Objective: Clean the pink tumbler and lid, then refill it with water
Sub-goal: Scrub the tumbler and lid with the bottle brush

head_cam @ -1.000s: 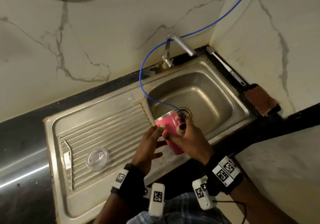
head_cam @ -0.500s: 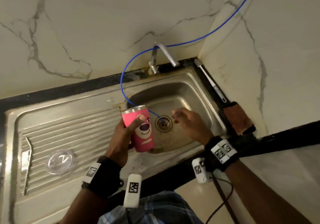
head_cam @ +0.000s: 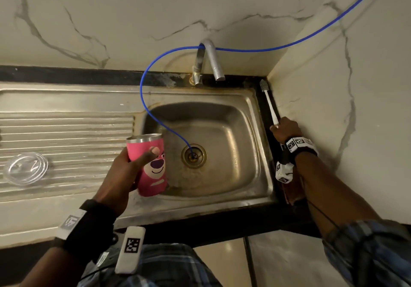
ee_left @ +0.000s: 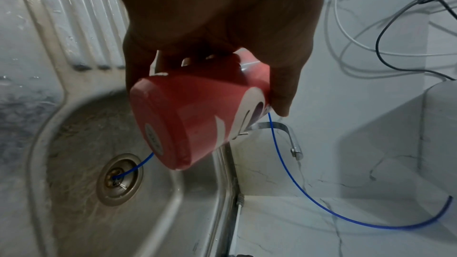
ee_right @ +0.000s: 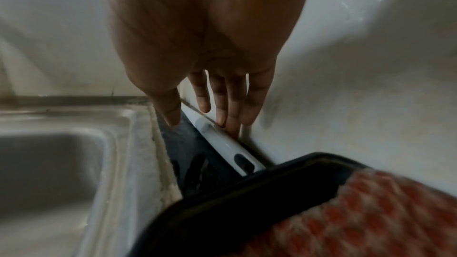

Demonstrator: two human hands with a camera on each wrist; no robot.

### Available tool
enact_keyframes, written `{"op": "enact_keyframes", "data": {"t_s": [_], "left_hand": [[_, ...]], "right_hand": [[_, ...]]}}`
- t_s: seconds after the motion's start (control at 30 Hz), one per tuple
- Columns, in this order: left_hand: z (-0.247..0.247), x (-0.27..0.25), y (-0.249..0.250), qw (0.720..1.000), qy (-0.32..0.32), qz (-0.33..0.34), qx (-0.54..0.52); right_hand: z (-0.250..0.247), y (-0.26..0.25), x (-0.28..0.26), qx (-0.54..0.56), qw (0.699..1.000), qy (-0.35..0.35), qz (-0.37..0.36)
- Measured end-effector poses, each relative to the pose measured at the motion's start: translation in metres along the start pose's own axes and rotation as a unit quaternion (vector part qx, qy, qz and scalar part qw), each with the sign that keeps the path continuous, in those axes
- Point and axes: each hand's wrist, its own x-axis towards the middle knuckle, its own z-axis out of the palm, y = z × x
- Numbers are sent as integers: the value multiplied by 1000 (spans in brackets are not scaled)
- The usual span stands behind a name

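On the ribbed drainboard at nine o'clock lies the clear lid [head_cam: 26, 168], flat and well apart from everything else. Toward the middle, the left hand [head_cam: 126, 173] is the first grip: it is clenched round the pink tumbler [head_cam: 151, 169], thumb across the bear face, fingers wrapped behind. The tumbler is held open and lidless, mouth upward and a little tilted, above the left rim of the sink [head_cam: 262, 144] at about seven o'clock from the drain [head_cam: 194, 155]. From the left wrist view the tumbler's base [ee_left: 173, 122] points toward the camera, with the basin beneath it.

A blue hose [head_cam: 144, 100] hangs over the tap [head_cam: 211, 62] at twelve o'clock, loops down into the basin and ends in the drain.

At three o'clock, on the dark desk strip between the sink and the wall, lies a white brush [head_cam: 270, 106], its bristled head toward the back corner. The right hand [head_cam: 285, 128] is at the brush's near end; in the right wrist view its fingers [ee_right: 232, 108] are stretched out, their tips touching the white handle [ee_right: 222, 144] against the wall, the thumb just beside it on the sink side, so this grip is released and not yet closed round anything. Nearer the camera sits an orange scrubber [ee_right: 358, 218] in a black holder
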Motion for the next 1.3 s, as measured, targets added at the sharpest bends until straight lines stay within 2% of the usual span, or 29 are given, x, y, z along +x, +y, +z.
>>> {"op": "enact_keyframes", "data": {"t_s": [0.1,0.27,0.37,0.47,0.57,0.7,0.77,0.9,1.03,1.13,1.3], "left_hand": [[8,3,2,1000,19,3,-2],[22,8,1,999,34,-10,3],[33,10,-2,1000,22,-14,14],[42,11,-5,999,15,-11,26],[45,12,-7,999,13,-10,36],[45,9,-5,999,4,-11,32],[42,8,-3,1000,3,-14,28],[32,2,-1,1000,-4,-17,25],[10,-3,-9,999,4,-26,20],[-11,-5,-14,999,13,-44,14],[-49,-5,-6,999,12,-47,-7]], "right_hand": [[10,-3,13,-56,998,5,-12],[10,-8,21,-75,997,13,-14],[1,-12,22,-33,999,-10,0],[-13,-17,19,75,996,-28,45],[-23,-19,3,142,987,-9,76],[-22,-19,-43,175,982,26,68],[-14,-25,-79,200,978,16,55],[24,-30,-162,238,970,-39,-13],[66,-30,-239,321,934,-119,-100],[71,-49,-272,328,923,-156,-131],[58,-103,-302,301,926,-121,-193]]}}
